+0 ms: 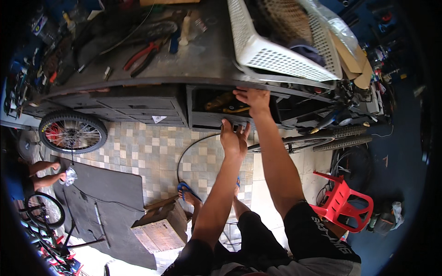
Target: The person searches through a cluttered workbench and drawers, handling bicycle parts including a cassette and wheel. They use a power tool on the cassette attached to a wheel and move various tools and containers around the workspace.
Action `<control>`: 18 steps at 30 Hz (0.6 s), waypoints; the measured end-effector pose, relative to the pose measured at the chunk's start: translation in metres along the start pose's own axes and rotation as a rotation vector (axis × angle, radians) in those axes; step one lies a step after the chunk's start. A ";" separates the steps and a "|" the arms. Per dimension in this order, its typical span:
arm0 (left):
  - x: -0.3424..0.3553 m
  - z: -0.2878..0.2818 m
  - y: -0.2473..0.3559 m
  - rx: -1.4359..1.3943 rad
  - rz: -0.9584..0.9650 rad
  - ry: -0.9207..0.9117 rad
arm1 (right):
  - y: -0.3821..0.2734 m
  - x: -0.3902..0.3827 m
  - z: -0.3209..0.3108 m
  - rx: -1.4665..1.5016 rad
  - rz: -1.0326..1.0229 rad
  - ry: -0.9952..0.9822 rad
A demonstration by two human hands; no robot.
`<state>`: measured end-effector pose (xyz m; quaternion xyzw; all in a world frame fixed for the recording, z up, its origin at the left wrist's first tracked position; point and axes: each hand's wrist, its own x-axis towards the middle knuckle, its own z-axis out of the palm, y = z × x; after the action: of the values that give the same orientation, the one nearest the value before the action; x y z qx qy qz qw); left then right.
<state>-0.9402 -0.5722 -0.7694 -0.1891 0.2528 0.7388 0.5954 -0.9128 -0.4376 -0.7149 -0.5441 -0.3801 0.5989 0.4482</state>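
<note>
Drawer (207,121) juts toward left hand (234,141), visible part longest crosswise.

Shone brightest toward seven o'clock, washing the floor (92,258) to white glare. Sank into deep shadow inside the drawer (205,122) near twelve and along the blue surface (400,152) at three. Bowed the workbench (207,57) edge, blackening round the rim.

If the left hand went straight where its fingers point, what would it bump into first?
The left hand would probably meet the dark drawer front, right by its fingertips. I can't tell whether they're already touching it.
</note>
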 end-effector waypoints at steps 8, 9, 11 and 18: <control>0.048 -0.007 0.014 0.075 -0.098 -0.035 | 0.009 0.014 0.028 0.398 0.052 0.162; 0.045 -0.008 0.017 0.107 -0.112 -0.052 | 0.007 0.010 0.033 0.488 0.057 0.186; 0.030 -0.019 0.027 0.206 -0.079 -0.061 | 0.005 0.000 0.040 0.661 0.068 0.247; -0.041 -0.048 0.069 0.323 -0.041 -0.083 | 0.009 -0.104 0.030 0.606 0.073 0.226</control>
<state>-0.9991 -0.6447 -0.7737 -0.0652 0.3395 0.6836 0.6428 -0.9429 -0.5379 -0.6876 -0.4623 -0.1127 0.6363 0.6071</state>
